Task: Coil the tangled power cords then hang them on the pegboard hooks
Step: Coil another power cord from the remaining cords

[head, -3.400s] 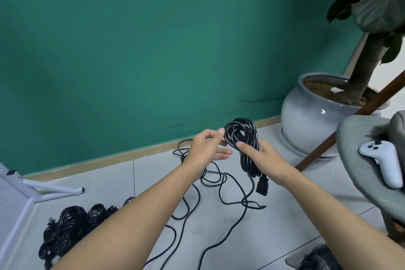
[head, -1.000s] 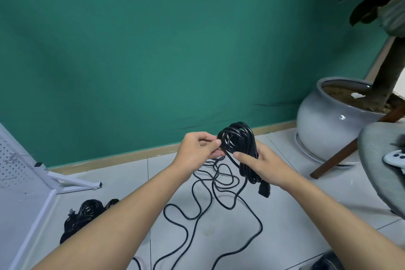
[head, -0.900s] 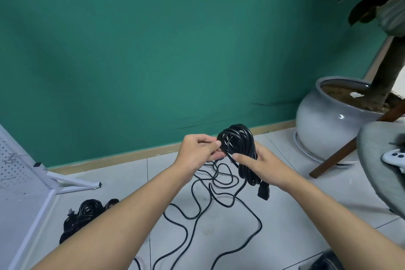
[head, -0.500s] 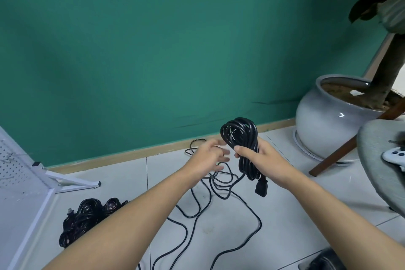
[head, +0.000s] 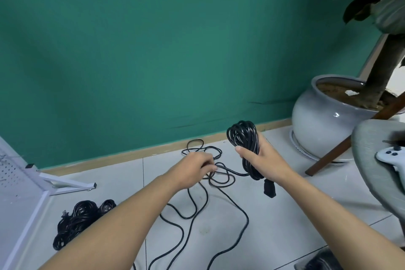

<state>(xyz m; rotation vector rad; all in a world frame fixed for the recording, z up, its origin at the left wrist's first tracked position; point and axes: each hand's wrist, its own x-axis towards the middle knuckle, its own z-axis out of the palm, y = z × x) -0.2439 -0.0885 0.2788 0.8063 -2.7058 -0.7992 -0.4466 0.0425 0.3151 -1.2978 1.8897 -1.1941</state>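
Cord coil (head: 242,137) in right hand (head: 268,163); left hand (head: 192,169) holds loose cord (head: 221,185).

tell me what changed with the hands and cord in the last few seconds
The left hand left the coil, dropping down and left to the loose cord, where it seems to pinch a strand. The right hand kept its grip on the coil, plug hanging below. The pile of coiled cords and pegboard stayed put.
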